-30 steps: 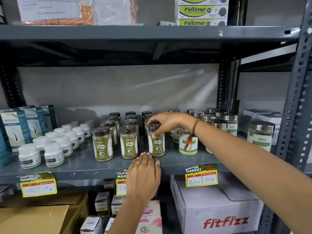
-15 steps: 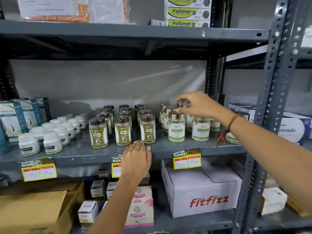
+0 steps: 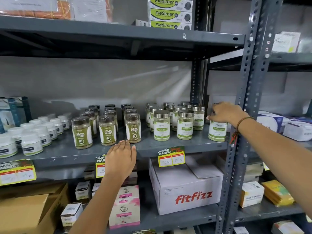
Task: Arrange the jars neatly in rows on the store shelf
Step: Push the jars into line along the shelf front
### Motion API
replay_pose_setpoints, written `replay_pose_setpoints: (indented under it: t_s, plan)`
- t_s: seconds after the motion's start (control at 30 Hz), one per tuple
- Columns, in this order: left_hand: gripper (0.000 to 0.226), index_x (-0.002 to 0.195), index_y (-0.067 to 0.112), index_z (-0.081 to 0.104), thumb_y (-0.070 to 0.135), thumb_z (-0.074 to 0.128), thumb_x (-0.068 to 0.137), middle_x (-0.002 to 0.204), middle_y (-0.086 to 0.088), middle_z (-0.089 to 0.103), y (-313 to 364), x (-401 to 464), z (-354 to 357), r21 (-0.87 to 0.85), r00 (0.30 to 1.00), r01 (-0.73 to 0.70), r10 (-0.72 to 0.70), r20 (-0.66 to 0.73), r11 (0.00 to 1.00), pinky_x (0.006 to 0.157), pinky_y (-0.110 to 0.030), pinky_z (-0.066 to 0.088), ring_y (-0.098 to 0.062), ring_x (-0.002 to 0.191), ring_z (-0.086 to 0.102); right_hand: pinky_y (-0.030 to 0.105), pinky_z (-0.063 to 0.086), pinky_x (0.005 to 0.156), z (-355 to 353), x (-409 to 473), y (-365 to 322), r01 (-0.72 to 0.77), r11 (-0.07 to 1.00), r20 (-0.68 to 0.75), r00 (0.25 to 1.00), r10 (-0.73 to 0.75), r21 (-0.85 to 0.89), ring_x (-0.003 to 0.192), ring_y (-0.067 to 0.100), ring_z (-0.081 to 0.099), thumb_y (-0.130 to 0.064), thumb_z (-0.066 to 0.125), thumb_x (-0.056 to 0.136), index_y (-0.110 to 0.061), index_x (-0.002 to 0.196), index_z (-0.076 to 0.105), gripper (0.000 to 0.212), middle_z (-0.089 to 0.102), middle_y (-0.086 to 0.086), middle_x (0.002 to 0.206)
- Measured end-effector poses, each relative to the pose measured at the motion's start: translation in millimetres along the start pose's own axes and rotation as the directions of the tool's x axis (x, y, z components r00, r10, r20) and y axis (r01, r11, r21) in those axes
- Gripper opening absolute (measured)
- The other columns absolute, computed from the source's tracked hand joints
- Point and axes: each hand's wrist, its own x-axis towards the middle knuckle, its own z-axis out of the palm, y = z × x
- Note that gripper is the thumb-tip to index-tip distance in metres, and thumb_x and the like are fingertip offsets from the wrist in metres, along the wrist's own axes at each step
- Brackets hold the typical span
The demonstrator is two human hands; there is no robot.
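On the grey middle shelf [image 3: 168,149] stand three rows of brown-lidded green jars [image 3: 107,130] and, to their right, rows of silver-lidded jars [image 3: 161,125] with white and green labels. One silver-lidded jar [image 3: 217,132] stands alone at the shelf's right end, beside the upright post. My right hand [image 3: 225,112] covers its lid with the fingers wrapped around the top. My left hand [image 3: 120,157] lies flat on the shelf's front edge, palm down, fingers together, just below the brown-lidded jars and holding nothing.
Small white tubs [image 3: 32,144] fill the shelf's left part, with blue boxes [image 3: 11,112] behind. A perforated grey post [image 3: 243,115] stands right of the lone jar. Yellow price tags [image 3: 171,158] hang from the edge. A fitfizz carton [image 3: 187,188] sits below; Fleximer boxes [image 3: 170,14] above.
My right hand has moved from the brown-lidded jar rightward past the silver-lidded rows to the lone jar at the shelf's right end. The view has shifted right. My left hand stays put.
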Motion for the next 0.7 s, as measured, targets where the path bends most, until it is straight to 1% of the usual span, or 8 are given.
replay_pose_setpoints:
  t_s: [0.13,0.2,0.27,0.37,0.53,0.6,0.7]
  plan:
    - [0.050,0.118,0.003,0.061,0.037,0.034,0.095,0.120,-0.015,0.066,-1,0,2,0.005,1.000,-0.003,0.003,-0.013,1.000,0.098,-0.041,0.046,-0.027,0.114,0.059,0.042,0.049,0.087,0,4,-8,-0.045,0.984,-0.015,0.999,0.043,-0.174,0.120,0.032,0.055,-0.058,0.048,0.092,-0.018,0.135,0.054,0.059,0.058,0.008,0.131]
    - [0.049,0.118,0.002,0.062,0.036,0.035,0.096,0.119,-0.016,0.066,0,1,2,0.003,1.000,-0.003,0.003,-0.020,1.000,0.097,-0.041,0.046,-0.027,0.113,0.060,0.041,0.050,0.086,2,7,-9,-0.049,0.975,-0.018,0.999,0.046,-0.215,0.118,0.030,0.057,-0.056,0.050,0.092,-0.017,0.132,0.058,0.056,0.060,0.006,0.128]
    - [0.052,0.116,0.002,0.062,0.037,0.032,0.095,0.118,-0.016,0.067,0,1,2,0.002,1.000,-0.002,0.002,-0.023,1.000,0.097,-0.041,0.047,-0.028,0.112,0.061,0.041,0.051,0.086,2,10,-9,-0.042,0.974,-0.025,0.999,0.038,-0.221,0.115,0.029,0.058,-0.054,0.053,0.091,-0.017,0.127,0.061,0.052,0.062,0.006,0.124]
    - [0.056,0.116,0.002,0.063,0.040,0.029,0.093,0.117,-0.016,0.067,1,0,2,-0.001,0.999,-0.003,0.003,-0.035,1.000,0.097,-0.042,0.047,-0.028,0.111,0.061,0.042,0.051,0.087,3,15,-9,-0.018,0.988,-0.024,1.000,0.015,-0.153,0.114,0.031,0.058,-0.052,0.058,0.089,-0.017,0.124,0.062,0.050,0.062,0.008,0.122]
    - [0.061,0.115,0.002,0.064,0.042,0.023,0.092,0.117,-0.016,0.067,2,-1,1,-0.013,0.999,-0.007,0.006,-0.050,1.000,0.097,-0.041,0.047,-0.027,0.111,0.061,0.043,0.053,0.085,8,23,-9,0.080,0.997,-0.058,0.995,-0.080,-0.008,0.109,0.034,0.060,-0.051,0.065,0.083,-0.020,0.121,0.062,0.049,0.063,0.011,0.119]
    - [0.062,0.115,0.003,0.064,0.042,0.022,0.092,0.117,-0.016,0.067,2,-1,1,-0.021,0.999,-0.002,0.001,-0.053,1.000,0.097,-0.041,0.047,-0.027,0.112,0.061,0.044,0.053,0.089,8,25,-8,0.121,0.991,-0.061,0.991,-0.118,0.054,0.110,0.034,0.060,-0.051,0.067,0.082,-0.020,0.127,0.059,0.055,0.063,0.011,0.123]
    - [0.061,0.116,0.003,0.063,0.042,0.023,0.092,0.118,-0.016,0.067,2,-1,1,-0.019,0.999,0.003,-0.004,-0.053,1.000,0.098,-0.041,0.047,-0.027,0.112,0.061,0.045,0.050,0.094,11,28,-7,0.166,0.981,-0.078,0.984,-0.159,0.098,0.114,0.031,0.060,-0.052,0.066,0.083,-0.021,0.137,0.053,0.063,0.063,0.010,0.128]
